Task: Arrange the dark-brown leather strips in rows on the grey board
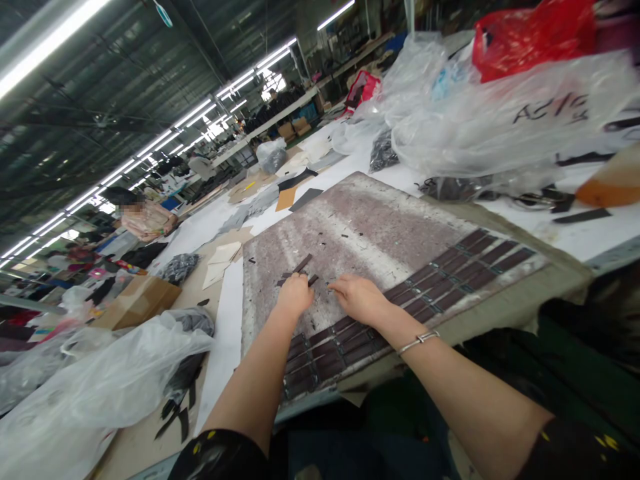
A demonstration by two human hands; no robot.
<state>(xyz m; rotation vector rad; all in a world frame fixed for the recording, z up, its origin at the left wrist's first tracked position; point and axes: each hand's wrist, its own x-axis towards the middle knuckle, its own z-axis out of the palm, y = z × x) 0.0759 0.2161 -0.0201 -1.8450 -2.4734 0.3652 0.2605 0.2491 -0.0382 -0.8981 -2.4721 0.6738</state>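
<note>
My left hand [296,293] is closed over the left part of a worn, speckled board [350,227], its fingers at several short dark strips [303,263]. One strip sticks out by its fingertips. To its right, my right hand [357,298], with a bracelet on the wrist, has its thumb and fingers pinched together just above the board; what they hold, if anything, is too small to make out. Rows of dark strips [430,287] lie side by side along the board's near edge, partly under my right hand and wrist.
Clear plastic bags [470,133] and a red bag [535,40] lie at the back right. More plastic bags [100,373] and a cardboard box [137,301] are at the left. A person [145,217] is farther off on the left.
</note>
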